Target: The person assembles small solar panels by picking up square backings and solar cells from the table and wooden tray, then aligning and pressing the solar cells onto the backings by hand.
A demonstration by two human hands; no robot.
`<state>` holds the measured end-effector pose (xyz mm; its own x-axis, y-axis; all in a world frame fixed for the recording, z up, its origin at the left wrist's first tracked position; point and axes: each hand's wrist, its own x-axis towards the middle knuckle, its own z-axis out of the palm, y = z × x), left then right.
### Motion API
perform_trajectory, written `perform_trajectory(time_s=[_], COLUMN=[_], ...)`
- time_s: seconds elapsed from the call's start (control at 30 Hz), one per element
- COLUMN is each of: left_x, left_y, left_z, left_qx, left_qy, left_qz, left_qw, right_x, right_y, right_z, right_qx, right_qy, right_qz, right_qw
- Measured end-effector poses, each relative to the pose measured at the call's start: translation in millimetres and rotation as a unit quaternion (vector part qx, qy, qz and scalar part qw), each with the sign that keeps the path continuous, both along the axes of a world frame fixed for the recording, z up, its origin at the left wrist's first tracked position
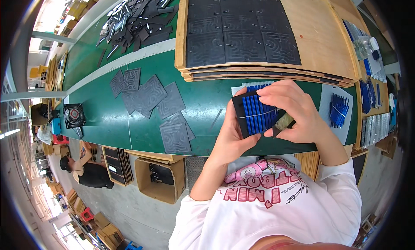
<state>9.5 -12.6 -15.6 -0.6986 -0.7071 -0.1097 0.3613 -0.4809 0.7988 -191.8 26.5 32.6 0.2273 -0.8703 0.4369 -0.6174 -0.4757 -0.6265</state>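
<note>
In front of my chest, both hands hold a small black square panel (237,104) faced with a row of blue solar cell strips (255,114); a thin pale wire crosses them. My left hand (231,140) is closed along its left and lower edges, thumb at the bottom. My right hand (298,107) curls over the right side, fingertips at the top and thumb low. Inside the curl of the right hand shows a beige-green piece (284,121), too covered to name. Just behind the panel lies a pale sheet with more blue strips (253,84), partly hidden.
Grey grooved square plates (149,94) lie loose on the green table (99,125). Stacked wooden trays (324,30) with black panels stand at the back. A blue strip bundle (338,111) lies at right. Dark scrap pieces (134,21), a small fan (74,115) and a cardboard box (160,176) are left.
</note>
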Motion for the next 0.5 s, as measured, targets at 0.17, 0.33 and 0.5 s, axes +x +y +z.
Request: perform_trajectory(time_s=[0.17, 0.33, 0.5], left_x=[1.0, 0.4, 1.3], left_y=[-0.1, 0.0, -0.3], left_z=[0.4, -0.1, 4.9], left_qx=[-0.001, -0.004, 0.015], left_qy=[-0.005, 0.001, 0.006], left_qz=[0.003, 0.002, -0.004], left_qw=[1.0, 1.0, 1.0], right_x=[0.8, 0.4, 1.6], right_y=[0.1, 1.3, 0.1], right_z=[1.0, 2.2, 3.2], right_qx=[-0.003, -0.001, -0.004], right_qy=[0.004, 0.011, 0.016], right_qz=[0.0, -0.006, -0.004], right_qw=[1.0, 1.0, 1.0])
